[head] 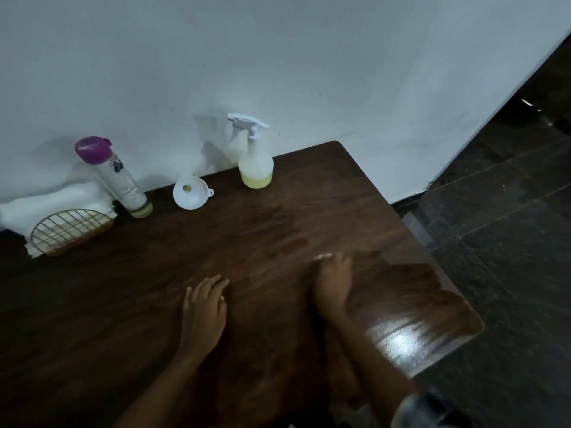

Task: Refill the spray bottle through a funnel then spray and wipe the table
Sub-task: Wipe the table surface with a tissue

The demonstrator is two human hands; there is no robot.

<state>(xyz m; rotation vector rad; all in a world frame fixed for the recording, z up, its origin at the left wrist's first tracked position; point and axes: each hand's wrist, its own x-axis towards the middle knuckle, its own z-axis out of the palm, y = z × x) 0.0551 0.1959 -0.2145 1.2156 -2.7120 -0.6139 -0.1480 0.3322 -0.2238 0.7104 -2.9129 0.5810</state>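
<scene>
Head view: the spray bottle [255, 168] stands with its trigger head on at the far edge of the table [123, 304], against the wall, with a shallow layer of yellow liquid inside. Parked there, it is out of the way of any wiping. Just left of it the white funnel [191, 193] lies tipped with its mouth toward the camera. Farther left stands the purple-capped refill bottle [123, 180], then a wire rack [69, 231] with white cloths [55, 202] behind it.

Nearer the person than the spray bottle, the left hand [204, 307] lies flat and open on the wood, probably as a brace. The right hand [333, 282], nearer and slightly right of the bottle, is blurred. A white scrap [323, 257] shows at its fingertips, likely a wipe, but I cannot tell whether the fingers grip it or press it flat. A wet sheen [398, 338] further right suggests the wiping is under way.
</scene>
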